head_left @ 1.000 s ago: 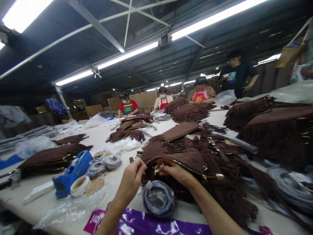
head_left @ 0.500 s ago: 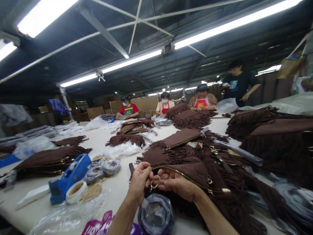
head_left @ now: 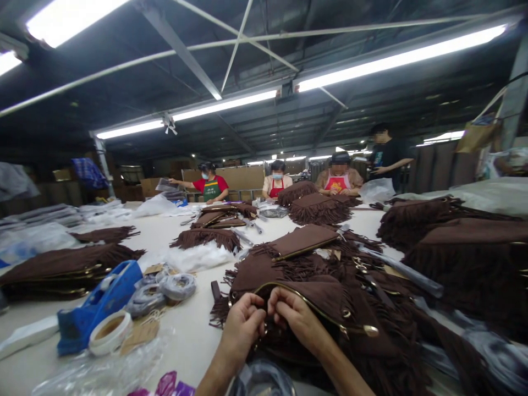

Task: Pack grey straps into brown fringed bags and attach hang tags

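Observation:
A dark brown fringed bag (head_left: 317, 294) lies in front of me, its gold zipper (head_left: 303, 300) curving along an unzipped opening. At the near left end of that opening, my left hand (head_left: 243, 327) is closed in a pinch. A bit of gold-coloured metal (head_left: 258, 342) shows just below its fingers. My right hand (head_left: 296, 316) is beside it at the zipper edge, fingers curled and pressed together. What its fingertips hold, if anything, is hidden. Under my wrists sits a roll of grey plastic-wrapped strap (head_left: 264, 379), partly covered.
To the left are a blue tape dispenser (head_left: 101, 302), a white tape roll (head_left: 110, 333) and grey wrapped coils (head_left: 177, 286). Stacked brown bags lie left (head_left: 70, 267) and right (head_left: 470, 269). Clear plastic (head_left: 103, 368) covers the near table. Several people work across the table.
The gold ring seen between my fingers is now hidden. My right-hand fingers have curled in tighter. The view has shifted slightly. A far co-worker has stretched an arm out with a plastic bag.

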`<state>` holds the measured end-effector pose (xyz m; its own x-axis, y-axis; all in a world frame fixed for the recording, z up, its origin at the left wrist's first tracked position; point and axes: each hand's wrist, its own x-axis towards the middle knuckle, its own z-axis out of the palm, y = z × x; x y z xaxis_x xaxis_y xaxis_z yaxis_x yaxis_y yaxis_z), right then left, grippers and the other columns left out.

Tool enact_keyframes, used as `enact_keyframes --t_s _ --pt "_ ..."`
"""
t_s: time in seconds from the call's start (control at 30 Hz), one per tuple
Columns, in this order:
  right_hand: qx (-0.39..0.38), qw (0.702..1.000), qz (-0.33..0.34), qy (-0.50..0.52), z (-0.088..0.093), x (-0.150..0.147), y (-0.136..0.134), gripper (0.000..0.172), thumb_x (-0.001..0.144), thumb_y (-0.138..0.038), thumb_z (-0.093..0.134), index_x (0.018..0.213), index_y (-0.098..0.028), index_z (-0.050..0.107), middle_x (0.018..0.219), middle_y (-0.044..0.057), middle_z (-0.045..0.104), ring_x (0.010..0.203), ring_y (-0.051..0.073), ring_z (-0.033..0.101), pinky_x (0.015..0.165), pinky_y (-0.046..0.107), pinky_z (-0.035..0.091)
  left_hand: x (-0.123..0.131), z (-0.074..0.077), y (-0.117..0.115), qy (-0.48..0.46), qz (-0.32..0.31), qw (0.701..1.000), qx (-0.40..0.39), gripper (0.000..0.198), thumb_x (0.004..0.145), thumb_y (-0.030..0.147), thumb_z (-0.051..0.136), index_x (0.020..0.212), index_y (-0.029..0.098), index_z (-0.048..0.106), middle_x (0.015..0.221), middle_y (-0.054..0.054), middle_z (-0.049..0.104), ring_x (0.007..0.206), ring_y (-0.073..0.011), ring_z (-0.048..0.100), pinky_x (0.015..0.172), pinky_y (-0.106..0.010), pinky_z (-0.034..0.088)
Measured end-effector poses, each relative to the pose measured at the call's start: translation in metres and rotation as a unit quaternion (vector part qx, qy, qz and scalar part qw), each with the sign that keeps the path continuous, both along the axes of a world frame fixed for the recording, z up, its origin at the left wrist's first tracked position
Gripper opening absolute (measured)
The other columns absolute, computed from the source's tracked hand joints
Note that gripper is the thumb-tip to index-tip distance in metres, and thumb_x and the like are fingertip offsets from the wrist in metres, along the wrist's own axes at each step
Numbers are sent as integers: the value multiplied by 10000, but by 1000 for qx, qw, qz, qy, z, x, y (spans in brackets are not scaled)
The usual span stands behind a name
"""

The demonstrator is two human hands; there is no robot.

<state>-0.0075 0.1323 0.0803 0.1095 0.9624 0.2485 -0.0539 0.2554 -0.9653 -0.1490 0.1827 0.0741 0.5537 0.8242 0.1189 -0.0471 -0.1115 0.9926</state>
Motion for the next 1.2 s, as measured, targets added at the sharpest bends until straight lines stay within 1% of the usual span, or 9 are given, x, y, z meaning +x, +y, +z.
enact_keyframes --t_s 0.07,0.2,0.37,0.47,0.57,0.7,0.9,1.07,1.2 --pt "13 1000 4 11 6 -3 -4 57 688 -244 521 669 -191 530 588 -49 528 499 79 404 488 212 302 -1 0 -2 34 -17 999 25 308 736 417 640 885 154 581 473 69 517 372 -56 332 392 -175 200" --pt "11 998 43 49 13 -9 -7 82 724 -265 581 713 -186 562 567 -47 540 473 77 393 469 213 284 -3 3 -6 44 -46 997 43 304 774 455 593 701 163 552 506 47 526 366 -43 322 365 -177 200" --pt "-3 995 -19 100 5 -10 -1 364 748 -495 684 922 -176 661 716 3 644 453 56 379 436 207 225 -7 3 -4 1 -14 1000 -20 307 744 474 594 724 181 501 477 48 547 314 -39 323 342 -174 181" --pt "-13 997 -33 70 2 -10 0 430 674 -526 756 897 -162 702 646 -9 618 468 62 384 452 207 251 -8 2 -2 2 -4 1000 -20 314 735 475 604 715 182 492 468 43 550 316 -39 334 344 -167 186" --pt "-9 998 -49 35 2 -13 0 417 633 -513 786 852 -163 727 565 -35 556 491 83 402 462 215 285 -7 -2 -3 13 -3 1000 4 315 754 477 591 711 179 496 464 50 530 318 -41 330 340 -166 193" --pt "17 998 -64 -4 2 -19 1 308 674 -465 759 714 -162 721 604 -17 589 547 109 459 522 237 363 -6 -5 -3 29 -8 999 28 334 771 501 577 740 174 516 476 60 507 331 -46 316 340 -172 206" --pt "29 998 -43 -22 1 -20 -1 304 720 -459 726 753 -157 724 685 6 638 614 130 500 588 247 402 -5 -7 -4 44 -13 998 47 309 789 482 551 757 176 526 491 61 492 364 -62 319 375 -194 222" --pt "18 999 -38 24 -1 -17 -1 346 738 -508 720 741 -173 635 575 -62 489 517 76 386 481 193 310 -8 -3 -4 52 0 995 89 269 802 405 526 680 166 533 517 44 465 474 -85 362 479 -217 268" --pt "-10 998 -13 60 -7 -11 2 395 765 -564 672 764 -179 583 542 -77 489 418 45 319 401 172 223 -13 -3 -4 1 -50 998 49 299 814 428 522 890 144 574 579 63 402 536 -97 332 529 -230 254"
